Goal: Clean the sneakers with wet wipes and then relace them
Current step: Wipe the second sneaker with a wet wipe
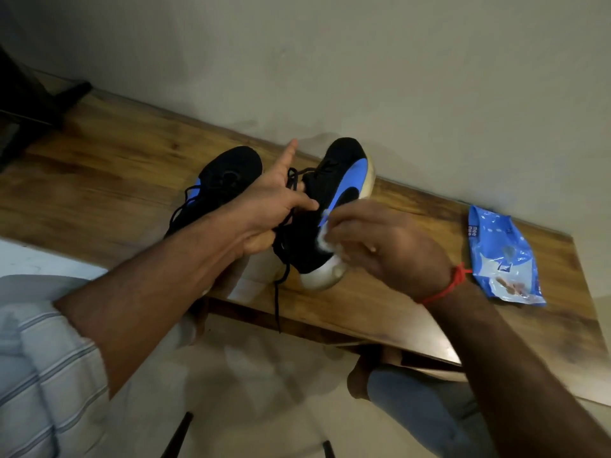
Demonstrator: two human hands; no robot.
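1. Two hands work one sneaker: the left hand has its grip round the black laces, index finger straight.
2. The right hand pinches a white wipe against the sneaker's side.
3. The other sneaker lies beside it, mid-surface.
4. A blue wipes pack lies near the surface's right edge.

Right-hand sneaker, black with blue side panel and white sole, tilting on its side on wooden table, heel toward near edge, lace hanging loose over that edge. White wet wipe pressing against its side near heel. Second sneaker, black, lying just beside it, laces slack. Blue wipes pack lying flat, well apart.
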